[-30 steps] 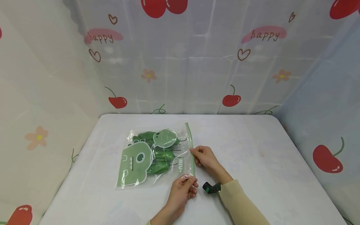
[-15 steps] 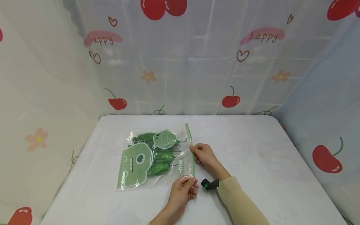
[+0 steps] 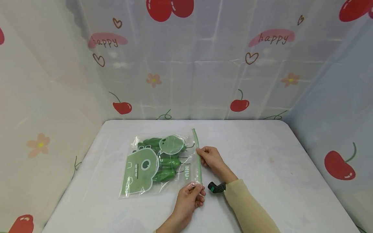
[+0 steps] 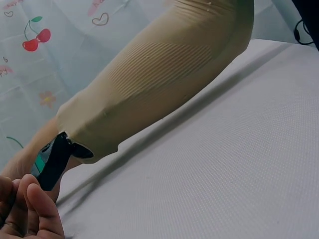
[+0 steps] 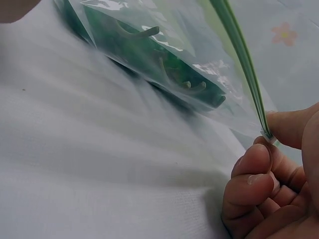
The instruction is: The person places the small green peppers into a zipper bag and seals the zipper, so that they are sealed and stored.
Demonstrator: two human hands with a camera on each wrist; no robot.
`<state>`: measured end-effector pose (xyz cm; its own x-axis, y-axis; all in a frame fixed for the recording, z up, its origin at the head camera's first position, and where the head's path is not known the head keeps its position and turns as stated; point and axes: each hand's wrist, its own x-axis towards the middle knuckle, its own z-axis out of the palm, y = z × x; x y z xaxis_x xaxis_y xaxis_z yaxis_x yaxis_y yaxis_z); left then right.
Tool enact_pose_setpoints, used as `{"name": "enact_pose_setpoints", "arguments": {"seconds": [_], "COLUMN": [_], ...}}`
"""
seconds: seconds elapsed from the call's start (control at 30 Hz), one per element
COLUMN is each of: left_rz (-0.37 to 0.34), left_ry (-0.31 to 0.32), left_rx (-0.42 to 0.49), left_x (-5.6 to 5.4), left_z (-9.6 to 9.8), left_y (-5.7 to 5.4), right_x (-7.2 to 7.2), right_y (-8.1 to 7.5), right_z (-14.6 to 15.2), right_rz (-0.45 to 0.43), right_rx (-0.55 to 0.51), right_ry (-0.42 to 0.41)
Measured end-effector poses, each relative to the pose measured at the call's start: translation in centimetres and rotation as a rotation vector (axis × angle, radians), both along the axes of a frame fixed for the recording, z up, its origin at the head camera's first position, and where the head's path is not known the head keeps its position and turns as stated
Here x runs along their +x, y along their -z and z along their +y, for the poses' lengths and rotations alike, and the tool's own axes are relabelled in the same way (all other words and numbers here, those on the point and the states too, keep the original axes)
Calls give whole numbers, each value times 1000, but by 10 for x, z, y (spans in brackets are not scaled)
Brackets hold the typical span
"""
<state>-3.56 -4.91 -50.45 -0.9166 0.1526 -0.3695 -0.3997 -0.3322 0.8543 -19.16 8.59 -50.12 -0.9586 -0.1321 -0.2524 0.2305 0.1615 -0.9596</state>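
Observation:
A clear zip bag with a green cartoon monster print lies on the table, its zip strip along the right side. Inside are several green peppers, their thin stems pointing toward the strip. My left hand pinches the bag's near right corner between thumb and fingers. Farther up the strip, my right hand pinches the zip between thumb and forefinger. The right wrist view shows that thumb against the green strip, the other fingers curled below. The left wrist view catches only curled fingertips of the left hand.
A white cloth covers the table. Around it hang curtains printed with cherries, hearts and flowers. A black wrist camera juts from the beige right sleeve, close beside the left hand.
My right hand has slid a little along the zip strip, away from my left hand. The left hand stays at the bag's corner, and the bag keeps its place.

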Motion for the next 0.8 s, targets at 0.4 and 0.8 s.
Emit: {"name": "enact_pose_setpoints", "arguments": {"seconds": [0.4,0.8], "left_rz": [-1,10], "left_ry": [-5,-4], "left_rx": [4,5], "left_x": [0,2], "left_z": [0,0], "left_y": [2,2], "right_x": [-9,-17], "right_y": [1,5], "right_z": [-2,-3], "right_rz": [-14,6], "right_rx": [14,9], "right_ry": [21,32]}}
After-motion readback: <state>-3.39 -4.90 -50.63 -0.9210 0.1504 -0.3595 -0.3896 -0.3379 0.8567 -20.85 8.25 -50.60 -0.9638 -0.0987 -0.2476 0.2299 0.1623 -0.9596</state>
